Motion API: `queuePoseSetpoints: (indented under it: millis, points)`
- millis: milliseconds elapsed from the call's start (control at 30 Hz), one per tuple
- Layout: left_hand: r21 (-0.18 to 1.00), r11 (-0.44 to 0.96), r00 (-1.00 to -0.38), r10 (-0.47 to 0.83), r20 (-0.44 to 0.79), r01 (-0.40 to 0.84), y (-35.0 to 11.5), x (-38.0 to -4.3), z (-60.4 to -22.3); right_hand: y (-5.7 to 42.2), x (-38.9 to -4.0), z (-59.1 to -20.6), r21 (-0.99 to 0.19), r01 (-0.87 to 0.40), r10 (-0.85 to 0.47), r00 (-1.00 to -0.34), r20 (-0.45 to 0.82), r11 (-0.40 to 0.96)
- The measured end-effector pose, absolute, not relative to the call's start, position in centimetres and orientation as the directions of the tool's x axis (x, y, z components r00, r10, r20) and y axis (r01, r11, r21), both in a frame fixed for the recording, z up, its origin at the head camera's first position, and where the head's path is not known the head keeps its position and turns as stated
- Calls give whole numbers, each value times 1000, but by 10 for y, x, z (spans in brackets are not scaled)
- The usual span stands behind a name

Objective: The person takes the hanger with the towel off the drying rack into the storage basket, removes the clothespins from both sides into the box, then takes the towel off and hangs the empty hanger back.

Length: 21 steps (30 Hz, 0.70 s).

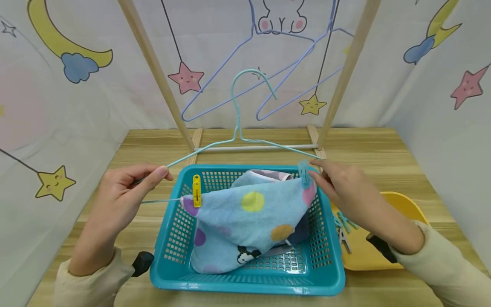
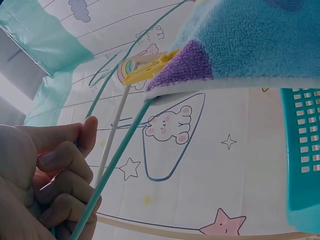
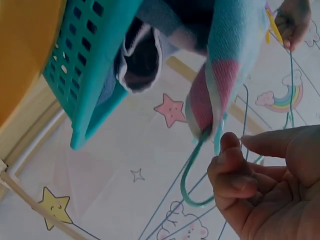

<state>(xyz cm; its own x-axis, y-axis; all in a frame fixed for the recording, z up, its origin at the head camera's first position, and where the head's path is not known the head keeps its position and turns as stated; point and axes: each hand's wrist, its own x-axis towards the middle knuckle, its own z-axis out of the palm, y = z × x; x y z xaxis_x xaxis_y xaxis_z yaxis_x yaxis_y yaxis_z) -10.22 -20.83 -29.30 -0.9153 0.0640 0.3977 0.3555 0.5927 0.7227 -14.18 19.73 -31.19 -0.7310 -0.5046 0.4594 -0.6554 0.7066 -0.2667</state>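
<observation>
My left hand (image 1: 126, 192) grips the left end of a mint-green wire hanger (image 1: 215, 145), thumb and index finger on its upper wire. Over the lower bar hangs a light-blue towel (image 1: 230, 217) with coloured dots, its lower part in the teal basket (image 1: 245, 286). A yellow clothespin (image 1: 197, 191) sits on the towel's left corner, a translucent blue clothespin (image 1: 304, 175) at its right corner. Beside this blue clothespin is my right hand (image 1: 345, 187), thumb and index fingertips close to it. In the right wrist view nothing shows between those fingertips (image 3: 230, 141).
Other cloths (image 1: 264, 174) lie in the basket. To the right stands a yellow tray (image 1: 368, 256) with several clothespins (image 1: 344, 241). Behind the basket rises a wooden rack (image 1: 153, 59), where blue hangers (image 1: 226, 64) hang. Printed curtains (image 1: 76, 111) surround the table.
</observation>
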Motion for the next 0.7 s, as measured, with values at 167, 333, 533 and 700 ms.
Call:
queuePoseSetpoints:
  millis: [167,333,533,700]
  points:
    - [726,581,-909,63,411,369,-209,-103,-295,186,-142,-327,-241,-613,-463,-752,468,752]
    - [730,572,-904,54,423,376,-208,-104,-297,182,-143,-336,-222,-625,-444,-720,532,748]
    - [732,576,-904,32,425,365,-209,-106,-298,183,-143,-346,-158,-706,-448,-589,673,691]
    - [735,575,-904,20,426,359,-210,-106,-296,185,-143,-347,-148,-767,-432,-497,753,625]
